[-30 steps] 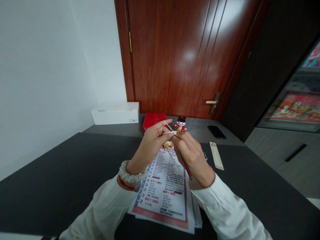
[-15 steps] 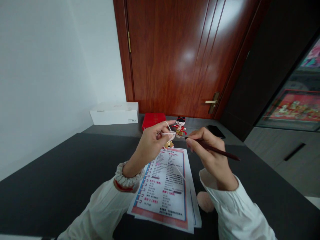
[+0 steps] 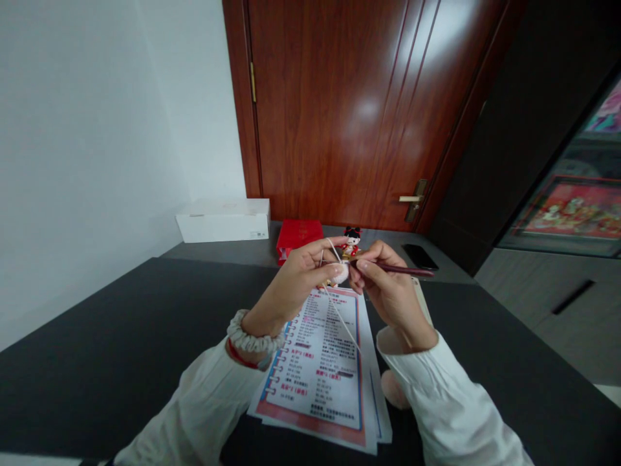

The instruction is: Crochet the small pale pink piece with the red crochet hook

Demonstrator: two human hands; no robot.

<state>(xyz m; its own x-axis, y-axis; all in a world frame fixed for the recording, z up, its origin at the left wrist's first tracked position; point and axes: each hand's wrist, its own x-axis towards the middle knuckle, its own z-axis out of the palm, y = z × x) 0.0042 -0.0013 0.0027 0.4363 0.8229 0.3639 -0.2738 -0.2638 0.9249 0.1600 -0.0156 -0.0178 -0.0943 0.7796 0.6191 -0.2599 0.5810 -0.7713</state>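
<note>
My left hand [image 3: 303, 273] pinches a small pale crochet piece [image 3: 340, 274], with white yarn [image 3: 332, 246] running over its raised index finger. My right hand [image 3: 388, 285] is closed around a dark brown crochet hook [image 3: 410, 270]; its tip meets the crochet piece at the edge. A strand of the yarn trails down over the printed pattern sheets [image 3: 320, 362], which lie beneath both hands. Just behind the hands stands a crocheted doll [image 3: 352, 239] with black hair buns and red clothing, partly covered by the fingers. A second small figure behind my left hand is mostly hidden.
A pale yarn ball [image 3: 394, 388] sits by my right sleeve. Farther back on the dark table [image 3: 97, 323] are a white box [image 3: 223, 220], a red box [image 3: 298, 233] and a black phone [image 3: 420, 256]. A pale flat object [image 3: 421, 299] shows behind my right hand.
My right hand has moved left and brought the hook up to the crochet piece, with its handle now more level. The left hand stays nearly in place, and the piece shows more clearly.
</note>
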